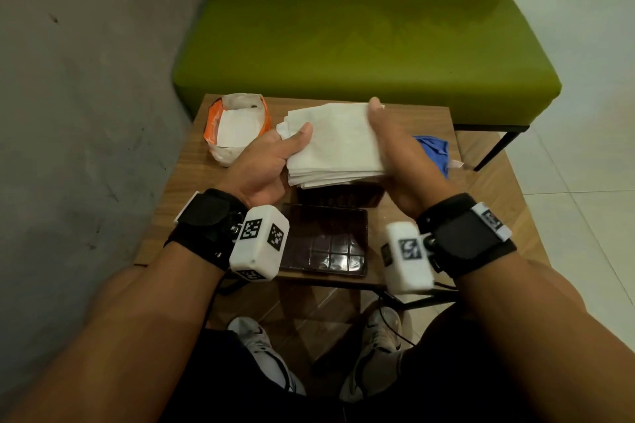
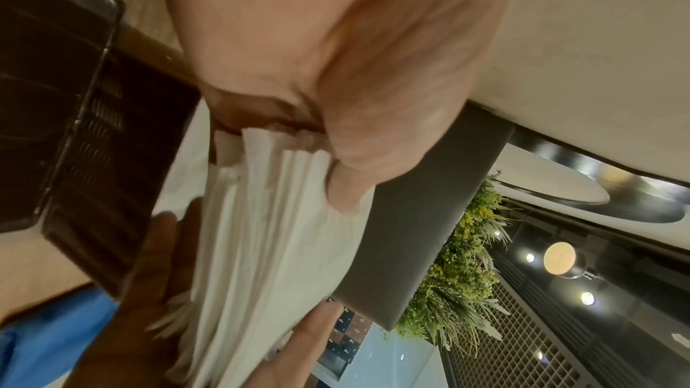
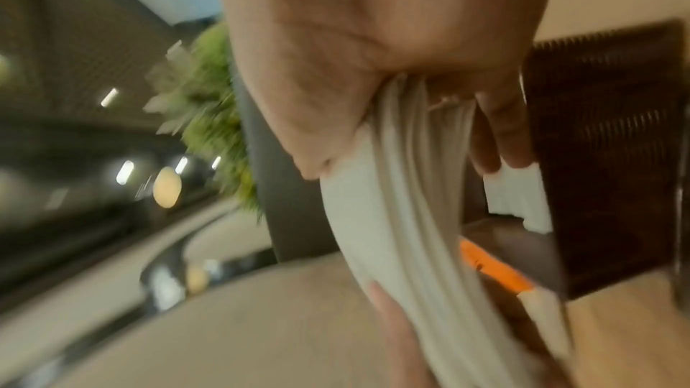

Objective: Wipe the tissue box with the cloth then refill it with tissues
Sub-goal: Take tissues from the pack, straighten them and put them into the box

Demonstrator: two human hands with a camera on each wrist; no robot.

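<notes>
no readable text or numbers, only black-and-white square code markers (image 1: 250, 229) on the wrist cameras

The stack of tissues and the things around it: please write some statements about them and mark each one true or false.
1. Both hands hold the stack of tissues. True: the left hand grips one end, the right hand the other.
2. The blue cloth lies on the green bench. False: it lies on the wooden table, right of the stack.
3. The dark lid lies on the table near the person. True.
4. The orange packet is sealed. False: it is open, with white tissues inside.
</notes>
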